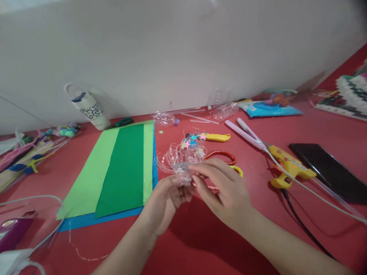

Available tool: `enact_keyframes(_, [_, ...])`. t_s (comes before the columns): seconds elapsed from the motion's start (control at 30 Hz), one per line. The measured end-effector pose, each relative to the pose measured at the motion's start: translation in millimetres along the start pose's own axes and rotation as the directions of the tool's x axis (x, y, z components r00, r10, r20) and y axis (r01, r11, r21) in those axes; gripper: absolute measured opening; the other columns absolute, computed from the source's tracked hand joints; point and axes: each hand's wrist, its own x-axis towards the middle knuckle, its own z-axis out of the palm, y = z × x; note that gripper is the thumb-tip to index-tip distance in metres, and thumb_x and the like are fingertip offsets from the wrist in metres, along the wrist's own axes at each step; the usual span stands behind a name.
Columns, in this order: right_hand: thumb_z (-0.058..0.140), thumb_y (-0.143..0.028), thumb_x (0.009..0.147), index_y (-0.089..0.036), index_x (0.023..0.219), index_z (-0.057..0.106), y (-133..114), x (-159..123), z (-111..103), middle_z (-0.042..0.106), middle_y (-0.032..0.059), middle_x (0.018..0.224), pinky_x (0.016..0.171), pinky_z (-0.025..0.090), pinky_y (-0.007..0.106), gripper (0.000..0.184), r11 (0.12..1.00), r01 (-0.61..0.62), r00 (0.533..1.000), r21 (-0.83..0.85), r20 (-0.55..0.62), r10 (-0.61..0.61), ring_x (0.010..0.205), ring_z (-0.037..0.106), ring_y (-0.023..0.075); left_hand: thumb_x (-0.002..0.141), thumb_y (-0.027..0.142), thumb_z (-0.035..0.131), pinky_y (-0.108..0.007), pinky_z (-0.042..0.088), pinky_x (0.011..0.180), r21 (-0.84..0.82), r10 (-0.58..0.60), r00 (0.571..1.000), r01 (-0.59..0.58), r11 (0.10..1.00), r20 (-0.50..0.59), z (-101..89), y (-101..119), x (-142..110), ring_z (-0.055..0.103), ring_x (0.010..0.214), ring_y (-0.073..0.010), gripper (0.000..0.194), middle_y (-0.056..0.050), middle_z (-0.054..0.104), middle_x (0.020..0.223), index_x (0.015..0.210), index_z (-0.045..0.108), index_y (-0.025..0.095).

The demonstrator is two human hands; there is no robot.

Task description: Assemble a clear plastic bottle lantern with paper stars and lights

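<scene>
Near the middle, my left hand [172, 193] grips the narrow end of a cut clear plastic bottle piece [183, 168], whose thin curled strips fan out away from me. My right hand [225, 187] pinches at the same piece from the right, thumb and forefinger close to its neck. Small star sequins [194, 138] in pink, blue and green show just beyond the strips; I cannot tell whether they lie on the piece or on the table. Red scissor handles [222, 153] and a yellow comb-like tool [217, 137] lie behind my right hand.
Green paper sheets [123, 172] lie on the left. A white bottle [88, 109] leans at the wall. Clear plastic bottles [165, 118] and straws [197, 117] lie at the back. Rightward are a pink flat iron [245, 133], a yellow glue gun [289, 166] with cables and a black phone [329, 170].
</scene>
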Motion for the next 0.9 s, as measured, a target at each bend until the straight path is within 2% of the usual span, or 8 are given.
enact_keyframes(0.23, [0.051, -0.010, 0.084, -0.015, 0.096, 0.060, 0.7, 1.9, -0.2, 0.063, 0.0061, 0.085, 0.070, 0.049, 0.028, 0.017, 0.996, -0.082, 0.997, -0.025, 0.008, 0.083, 0.079, 0.059, 0.0153, 0.080, 0.022, 0.056, -0.025, 0.041, 0.060, 0.061, 0.033, 0.999, -0.032, 0.998, -0.008, -1.3, -0.2, 0.8, 0.054, 0.064, -0.0130, 0.016, -0.005, 0.064, 0.068, 0.078, 0.069, 0.013])
enact_keyframes(0.47, [0.052, -0.014, 0.084, -0.019, 0.090, 0.059, -1.6, 5.1, -1.8, 0.059, -0.0005, 0.074, 0.061, 0.046, 0.025, 0.011, 0.958, -0.285, 0.958, 0.037, 0.045, 0.284, 0.067, 0.056, 0.0123, 0.077, 0.023, 0.061, -0.024, 0.041, 0.058, 0.167, 0.069, 0.997, -0.063, 0.984, -0.030, 0.1, -0.1, -0.9, 0.053, 0.063, -0.0124, 0.015, -0.005, 0.063, 0.068, 0.077, 0.069, 0.011])
enact_keyframes(0.73, [0.050, -0.014, 0.084, -0.021, 0.096, 0.060, -2.3, 4.2, -1.1, 0.059, -0.0007, 0.075, 0.060, 0.048, 0.024, 0.017, 0.953, -0.273, 0.962, 0.128, 0.048, 0.269, 0.066, 0.056, 0.0116, 0.079, 0.024, 0.054, -0.025, 0.040, 0.059, 0.098, -0.006, 1.000, 0.009, 0.995, -0.025, 0.9, 0.2, -0.6, 0.052, 0.063, -0.0133, 0.019, -0.006, 0.062, 0.066, 0.076, 0.068, 0.012])
enact_keyframes(0.9, [0.054, -0.013, 0.081, -0.021, 0.084, 0.059, -1.8, 5.7, -0.1, 0.058, -0.0028, 0.071, 0.055, 0.045, 0.021, 0.010, 0.942, -0.299, 0.954, 0.150, 0.078, 0.291, 0.061, 0.055, 0.0097, 0.081, 0.023, 0.051, -0.024, 0.039, 0.058, 0.085, -0.047, 0.999, 0.048, 0.995, -0.008, 0.4, -0.6, -1.0, 0.052, 0.061, -0.0126, 0.021, -0.005, 0.062, 0.065, 0.074, 0.068, 0.013])
